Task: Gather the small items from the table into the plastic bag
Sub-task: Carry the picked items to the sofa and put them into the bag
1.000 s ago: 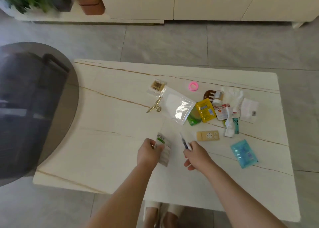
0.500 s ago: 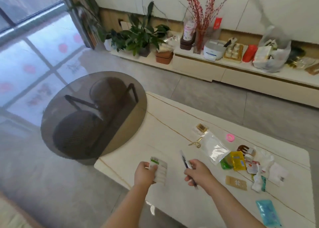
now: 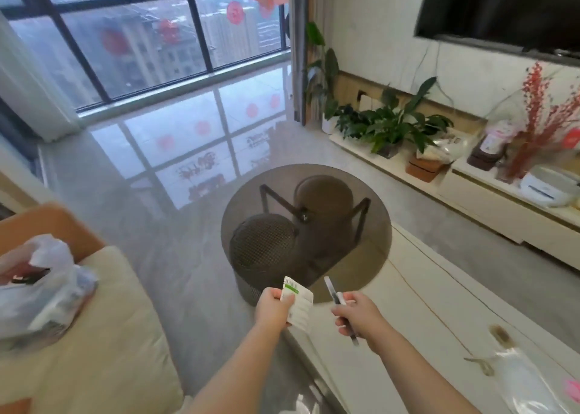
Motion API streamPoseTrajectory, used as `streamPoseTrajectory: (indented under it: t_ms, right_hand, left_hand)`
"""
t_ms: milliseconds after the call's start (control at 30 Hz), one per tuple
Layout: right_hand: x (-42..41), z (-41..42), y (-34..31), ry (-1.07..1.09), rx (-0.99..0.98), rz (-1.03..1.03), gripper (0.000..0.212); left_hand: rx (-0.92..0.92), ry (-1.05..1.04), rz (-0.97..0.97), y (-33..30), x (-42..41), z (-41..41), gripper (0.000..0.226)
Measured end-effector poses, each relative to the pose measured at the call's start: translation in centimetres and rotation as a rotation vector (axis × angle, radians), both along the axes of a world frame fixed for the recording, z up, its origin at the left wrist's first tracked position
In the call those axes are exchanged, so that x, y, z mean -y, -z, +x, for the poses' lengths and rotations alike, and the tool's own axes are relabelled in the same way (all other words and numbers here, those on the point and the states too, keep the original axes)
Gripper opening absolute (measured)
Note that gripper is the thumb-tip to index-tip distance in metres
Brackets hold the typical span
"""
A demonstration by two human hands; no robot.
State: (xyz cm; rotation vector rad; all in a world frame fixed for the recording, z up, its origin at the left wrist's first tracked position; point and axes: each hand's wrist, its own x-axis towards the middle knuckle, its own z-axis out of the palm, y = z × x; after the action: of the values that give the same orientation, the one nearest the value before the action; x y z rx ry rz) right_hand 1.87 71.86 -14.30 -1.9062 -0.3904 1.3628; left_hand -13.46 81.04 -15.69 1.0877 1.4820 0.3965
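While the left hand grips a white packet with a green stripe, the right hand grips a slim pen-like item; both are raised beside the table edge. The plastic bag rests on the sofa, far left.

A white green-striped packet and a slim pen are held up; the plastic bag slumps on a cushion.

Round smoked-glass side table at centre, potted plants at two o'clock, window at eleven o'clock, cream sofa at eight.
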Motion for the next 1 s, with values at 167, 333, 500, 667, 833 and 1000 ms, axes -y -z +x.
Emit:
streamPoseTrajectory:
  t_ms: [167,333,500,667,833,1000]
  right_hand:
    - [-7.6,-6.1,-1.1,-0.195,0.008,0.028,0.009]
    - [-13.5,-11.7,-1.9,-0.382,-0.077,0.066,0.011]
    - [-19.0,-16.1,-2.8,-0.643,-0.138,0.102,0.011]
    - [-24.9,-20.3,-3.9,-0.724,-0.190,0.122,0.005]
    - [-29.8,-23.8,-4.3,-0.751,-0.246,0.104,0.007]
    - [-33.8,-27.6,-4.0,-0.850,-0.227,0.057,0.015]
  left_hand:
    - [-0.003,-0.233,-0.006,-0.9,-4.7,-7.9,0.010]
    - [0.018,-0.470,0.012,-1.2,-7.4,-14.7,0.016]
    - [0.040,-0.671,0.042,-2.5,-9.6,-19.5,0.015]
    - [0.020,-0.815,0.103,-3.5,-12.6,-23.4,0.024]
    - [0.027,-0.957,0.104,-3.9,-15.7,-26.3,0.016]
    - [0.038,-1.074,0.100,-3.9,-17.6,-30.2,0.011]
